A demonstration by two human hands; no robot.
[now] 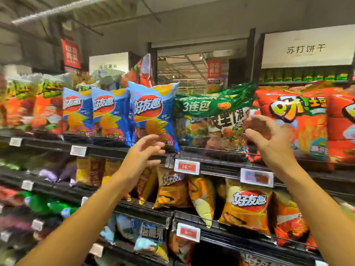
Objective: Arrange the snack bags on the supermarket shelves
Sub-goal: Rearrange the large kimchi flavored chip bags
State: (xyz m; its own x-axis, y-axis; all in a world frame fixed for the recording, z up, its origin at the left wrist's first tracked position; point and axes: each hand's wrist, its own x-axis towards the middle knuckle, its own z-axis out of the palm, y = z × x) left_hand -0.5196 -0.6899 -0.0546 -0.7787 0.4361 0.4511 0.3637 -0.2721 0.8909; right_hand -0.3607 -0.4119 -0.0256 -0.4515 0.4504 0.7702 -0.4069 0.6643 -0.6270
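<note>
The right hand (pixel 269 135) is raised before the green-topped multipack bag (pixel 213 120), at that bag's right edge, its fingers loosely curled and spread; nothing is grasped, and whether the fingertips touch the film cannot be told. The left hand (pixel 145 150) is held below and to the left of the same bag, fingers relaxed and parted, holding nothing, in front of the lower corner of the nearest blue chip bag (pixel 153 114).

The green-topped bag is stood on the upper shelf (pixel 217 160), with its long axis lying across the shelf and its printed face turned outward; its green top band is folded forward and tilted up to the right. "3连包" can be read on that band. Left of it, three blue bags are stood upright in a row, long axis vertical, each marked "好友趣". To its right, an orange-red bag (pixel 294 120) is seen, marked "呀!土豆". Below it, a red price tag (pixel 186 167) is clipped to the shelf edge, and orange bags (pixel 247 208) marked "好友趣" are stood on the next shelf down. Above and to the right, a white sign (pixel 307 48) reading "苏打饼干" is hung.
</note>
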